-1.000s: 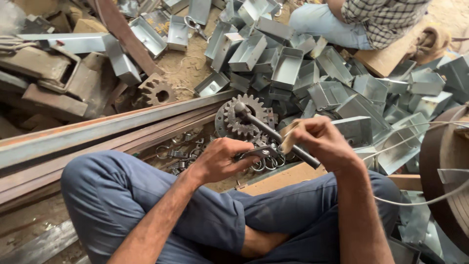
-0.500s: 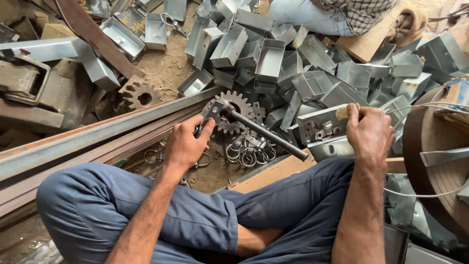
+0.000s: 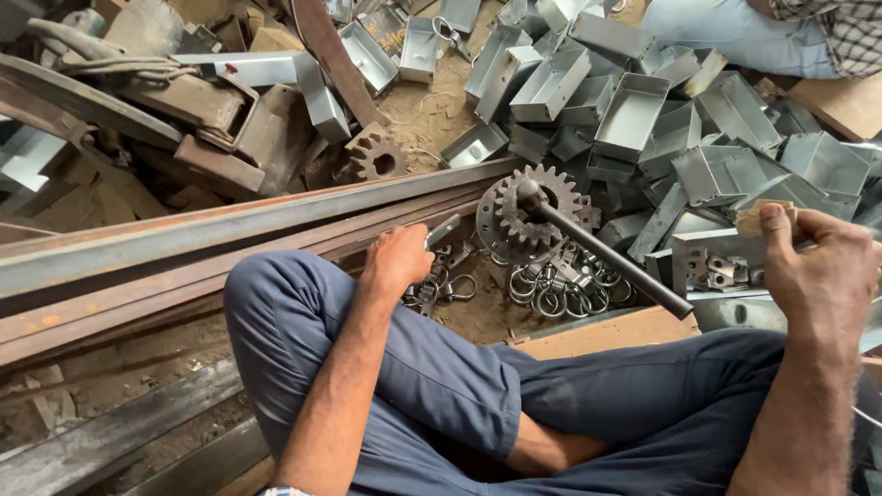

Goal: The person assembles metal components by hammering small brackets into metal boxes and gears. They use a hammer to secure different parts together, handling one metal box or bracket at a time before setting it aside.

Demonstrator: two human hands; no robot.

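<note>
- right hand [image 3: 818, 266] fingers [image 3: 776, 225] pinched shut on a small tan block [image 3: 755, 219], up beside the grey metal boxes [image 3: 634, 115].
- left hand [image 3: 397, 262] curled down over the metal rings [image 3: 551, 294]; grip unclear.
- black-handled hammer [image 3: 597, 253] rests on the gear [image 3: 537, 216], between both hands.

Gear [image 3: 537, 216] w/ rod [image 3: 602, 257] on top; rings [image 3: 560, 294] before it, boxes [image 3: 634, 119] behind, beams [image 3: 230, 230] left.

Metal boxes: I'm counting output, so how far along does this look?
Done: many grey folded boxes lie piled beyond the gear. In hand: the right hand pinches a tan piece beside one box; the left hand closes on a flat metal piece. Left: loose rings lie unused, so more probably remains.
</note>
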